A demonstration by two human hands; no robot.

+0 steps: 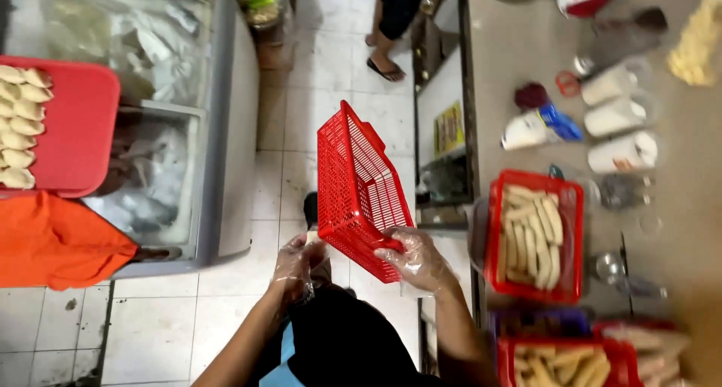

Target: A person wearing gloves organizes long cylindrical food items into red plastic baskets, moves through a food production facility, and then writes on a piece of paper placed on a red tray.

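Gloved hands hold an empty red basket over the tiled aisle.

The right hand [417,261], in a thin clear glove, is clamped on the lower rim of the red plastic basket [359,188], which hangs tilted on edge with its open side toward three o'clock. The left hand [297,267], also gloved, sits just beside the basket's lower corner at seven o'clock; I cannot tell whether it grips anything. Bare floor tiles [289,139] run toward twelve o'clock between the freezer chest [226,131] at nine and the counter edge [465,116] at three, where a tray of pale rolls [532,236] sits near the edge.
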